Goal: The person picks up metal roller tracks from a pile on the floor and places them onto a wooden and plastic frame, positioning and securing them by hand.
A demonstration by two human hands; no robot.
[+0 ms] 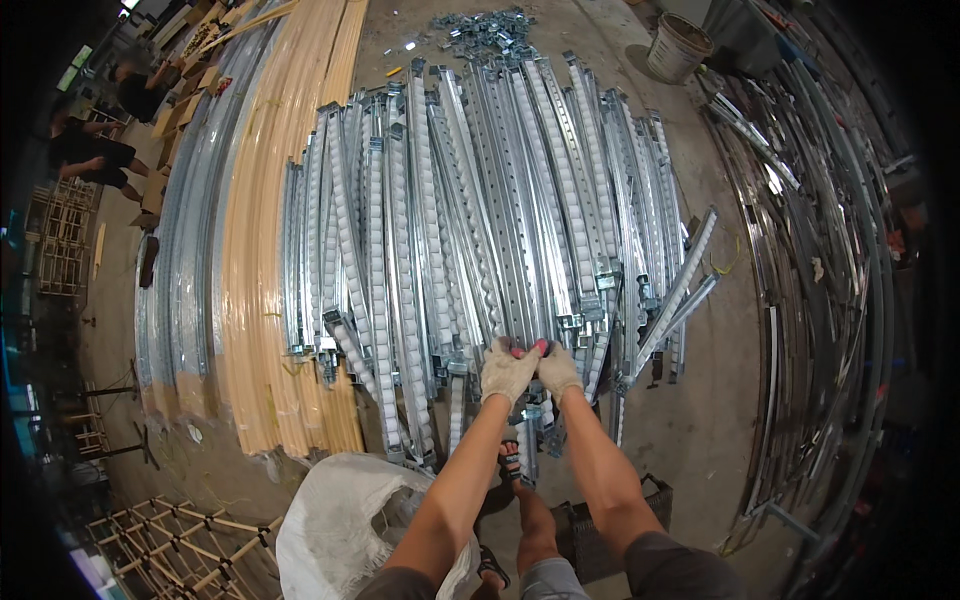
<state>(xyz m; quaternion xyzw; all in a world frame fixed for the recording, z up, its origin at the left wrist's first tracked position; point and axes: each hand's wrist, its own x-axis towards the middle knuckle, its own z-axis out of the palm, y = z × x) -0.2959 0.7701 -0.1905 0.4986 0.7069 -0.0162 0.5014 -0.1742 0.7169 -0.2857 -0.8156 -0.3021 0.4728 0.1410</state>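
A wide heap of silvery metal rails (510,220), several fitted with rows of white rollers, lies on the floor in front of me. My left hand (508,372), in a pale work glove, is closed at the near end of a rail in the middle of the heap. Close beside it, my right hand (558,369), gloved alike, closes on the same rail end. Pinkish-red shows at the fingertips of both gloves. Most fingers are hidden behind the hands. Small metal brackets (590,310) sit on the rail ends around them.
Long wrapped tan strips (262,270) lie left of the heap. A white woven sack (345,525) is by my legs, near a dark crate (590,545). Loose brackets (485,35) and a bucket (680,48) stand beyond. Dark metal lengths (820,270) lie right. Two people are far left.
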